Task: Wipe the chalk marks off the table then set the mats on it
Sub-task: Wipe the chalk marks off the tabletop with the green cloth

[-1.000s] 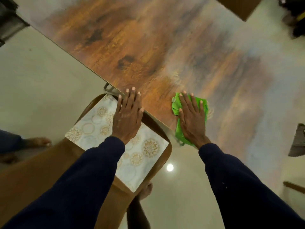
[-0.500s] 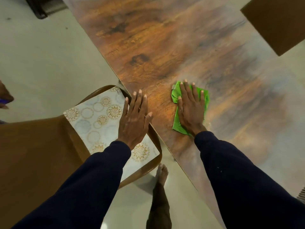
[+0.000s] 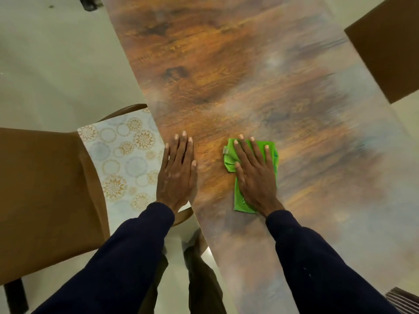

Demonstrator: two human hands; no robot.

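Note:
My right hand (image 3: 255,175) lies flat with spread fingers on a green cloth (image 3: 230,160), pressing it onto the wooden table (image 3: 226,75). My left hand (image 3: 176,173) rests flat, fingers straight, on the table's near edge, beside the cloth and apart from it. A pale mat (image 3: 122,159) with gold and blue circle patterns lies on the brown chair (image 3: 45,177) to the left of the table, partly under the table edge and my left hand. I see no distinct chalk marks; the tabletop looks hazy and blurred on the right.
Another brown chair (image 3: 385,46) stands at the table's far right side. Pale floor (image 3: 56,64) spreads to the left. My legs show below the table edge. A dark striped object (image 3: 403,300) sits at the bottom right corner.
My view has turned, so the table runs more upright. My left hand has slid from the mat onto the table's edge. My right hand has pushed the cloth further in from the edge.

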